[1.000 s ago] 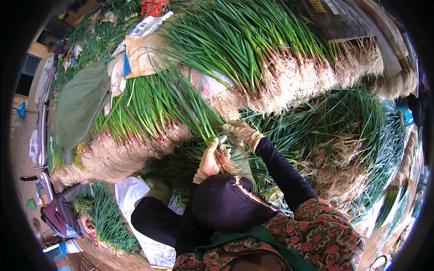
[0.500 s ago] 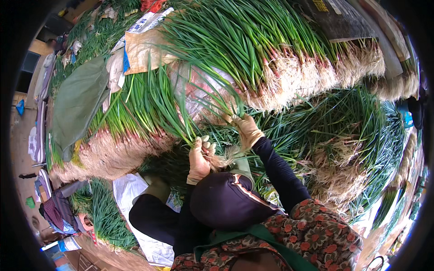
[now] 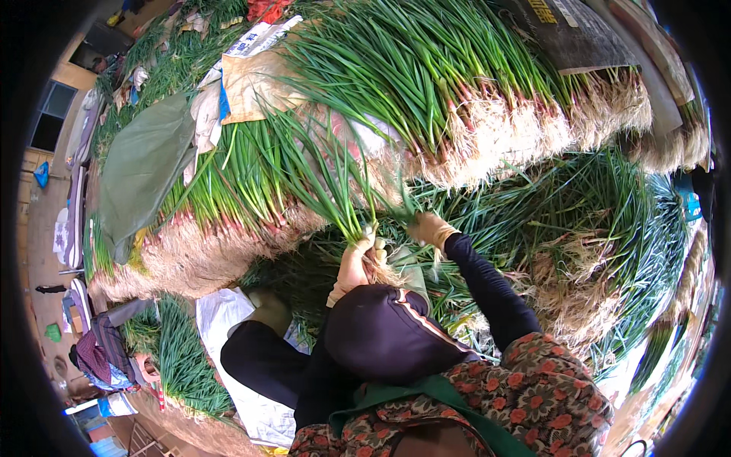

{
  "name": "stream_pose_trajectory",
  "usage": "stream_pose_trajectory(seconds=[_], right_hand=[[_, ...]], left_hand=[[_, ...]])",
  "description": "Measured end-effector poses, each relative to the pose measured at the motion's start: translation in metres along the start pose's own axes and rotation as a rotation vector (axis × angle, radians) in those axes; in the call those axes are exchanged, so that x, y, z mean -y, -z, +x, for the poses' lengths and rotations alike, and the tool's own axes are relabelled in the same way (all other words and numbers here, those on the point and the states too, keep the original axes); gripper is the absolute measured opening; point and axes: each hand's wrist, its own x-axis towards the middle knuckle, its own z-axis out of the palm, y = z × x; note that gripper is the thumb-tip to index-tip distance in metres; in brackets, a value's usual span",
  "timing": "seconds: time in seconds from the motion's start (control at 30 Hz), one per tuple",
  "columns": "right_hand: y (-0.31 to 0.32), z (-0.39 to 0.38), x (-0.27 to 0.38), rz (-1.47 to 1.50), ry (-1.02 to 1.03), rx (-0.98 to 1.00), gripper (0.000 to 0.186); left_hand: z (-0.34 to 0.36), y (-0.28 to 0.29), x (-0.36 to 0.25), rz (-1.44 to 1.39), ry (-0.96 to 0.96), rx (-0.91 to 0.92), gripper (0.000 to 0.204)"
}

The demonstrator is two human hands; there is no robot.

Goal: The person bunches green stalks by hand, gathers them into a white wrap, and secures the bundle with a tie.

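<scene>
My left hand (image 3: 355, 263), in a pale glove, is closed round the root end of a bunch of green leafy stalks (image 3: 346, 202), their long leaves fanning upward over a row of red-based stalks (image 3: 244, 190). Pale stringy roots hang by that hand, just above my dark-covered knee. To its right, my gloved right hand (image 3: 430, 228) is smeared by motion, with blurred green strands at its fingertips; whether it grips them is unclear. Beyond both hands lies a dense row of stalks with white roots (image 3: 502, 114).
Loose stalks are heaped at right (image 3: 579, 266). A green cloth (image 3: 145, 167) covers part of the left row, a dark sheet (image 3: 571, 38) the top row. A white sack (image 3: 221, 320) and another pile (image 3: 183, 358) lie lower left; clutter lines the far left floor.
My left hand rose from its half-second-earlier place and shifted right, bringing the bunch along. My right hand moved right and down, away from the leaves it was among, and is now blurred.
</scene>
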Motion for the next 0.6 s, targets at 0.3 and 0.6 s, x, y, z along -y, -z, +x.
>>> stream_pose_trajectory(seconds=[0.3, 0.6], right_hand=[[0.093, 0.012, -0.014, 0.247, 0.119, -0.865, 0.032], [0.09, 0.013, 0.049, 0.061, 0.087, -0.529, 0.032]], left_hand=[[-0.019, -0.076, -0.014, -0.026, -0.183, 0.012, 0.035], [0.022, -0.015, -0.024, -0.157, -0.074, 0.316, 0.04]])
